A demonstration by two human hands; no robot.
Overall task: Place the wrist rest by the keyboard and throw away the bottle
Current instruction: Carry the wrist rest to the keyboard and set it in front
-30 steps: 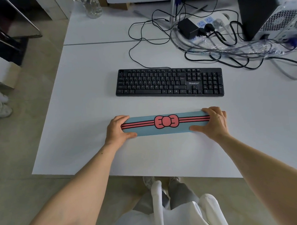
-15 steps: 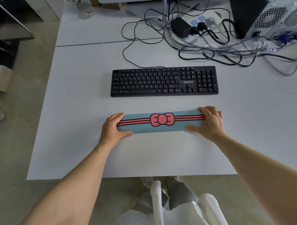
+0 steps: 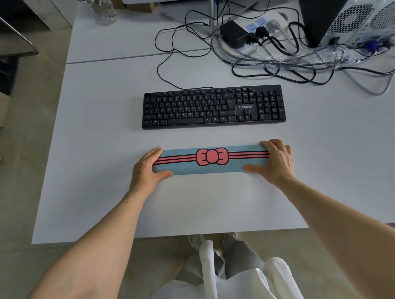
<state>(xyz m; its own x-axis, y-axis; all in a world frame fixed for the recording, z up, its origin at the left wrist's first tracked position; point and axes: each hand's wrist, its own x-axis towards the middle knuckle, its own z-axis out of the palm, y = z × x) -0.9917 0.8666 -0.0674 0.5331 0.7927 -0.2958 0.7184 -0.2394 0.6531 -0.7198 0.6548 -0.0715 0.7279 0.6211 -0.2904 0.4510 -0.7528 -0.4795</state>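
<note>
A beige floor (image 3: 23, 124) is seen to the left of and below a large white table (image 3: 98, 152), which fills most of the view. A seam across the table is seen beyond the keyboard, where a second white tabletop is joined. At the far right of the table, beyond the keyboard, a computer tower (image 3: 353, 14) is stood, with a tangle of black and grey cables (image 3: 267, 57) and a power strip (image 3: 258, 27) spread in front of it. A black keyboard (image 3: 213, 107) is laid flat near the middle of the table, its cable trailing away from its far edge. Nearer than the keyboard and parallel to it, apart from it by a strip of bare table, a blue wrist rest (image 3: 211, 160) with pink stripes and a pink bow is laid on the table. Its left end is gripped by the left hand (image 3: 146, 168) and its right end by the right hand (image 3: 275, 161), thumbs on the near edge and fingers over the far edge. A clear bottle (image 3: 103, 9) is stood at the far left corner, well beyond the keyboard, cut off by the frame.
</note>
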